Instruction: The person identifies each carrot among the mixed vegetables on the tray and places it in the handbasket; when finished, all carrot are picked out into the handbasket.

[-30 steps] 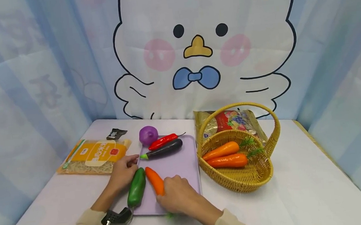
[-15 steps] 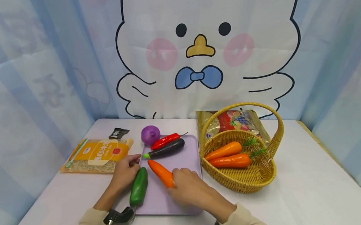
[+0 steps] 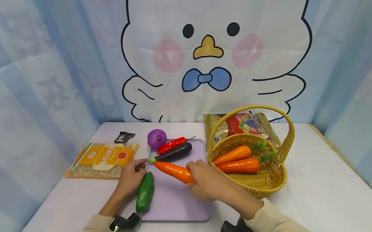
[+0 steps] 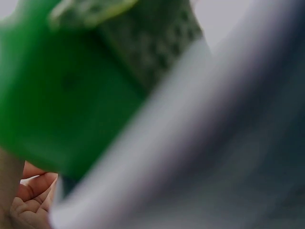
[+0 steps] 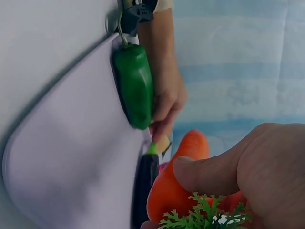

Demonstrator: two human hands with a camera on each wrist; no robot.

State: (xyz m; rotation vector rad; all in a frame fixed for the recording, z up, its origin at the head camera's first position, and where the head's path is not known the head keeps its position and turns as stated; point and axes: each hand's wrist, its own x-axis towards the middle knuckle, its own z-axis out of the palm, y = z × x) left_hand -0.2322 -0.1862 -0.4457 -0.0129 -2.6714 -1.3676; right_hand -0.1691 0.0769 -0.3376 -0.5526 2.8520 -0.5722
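Observation:
My right hand [image 3: 209, 181] grips an orange carrot [image 3: 174, 171] by its leafy end, above the right side of the lilac cutting board [image 3: 180, 207]. The carrot's tip points left, towards the eggplant's green end; its leaves [image 5: 205, 214] show in the right wrist view. My left hand [image 3: 131, 176] holds the board's left edge, its fingertips partly hidden. Beside that hand a green pepper [image 3: 145, 192] lies along the board's left side. At the back lie a dark eggplant [image 3: 174, 152], a red chili pepper [image 3: 172, 145] and a purple onion [image 3: 157, 139].
Right of the board stands a yellow wicker basket [image 3: 260, 190] with a tall handle and two carrots [image 3: 239, 165] inside. Behind it leans a gold packet [image 3: 218, 130]. An orange-and-clear food bag [image 3: 102, 159] and a small black packet [image 3: 124, 137] lie at the left.
The right hand has carried the carrot up and to the right, off its place beside the green pepper. The carrot has turned more level. My left hand stays at the board's edge.

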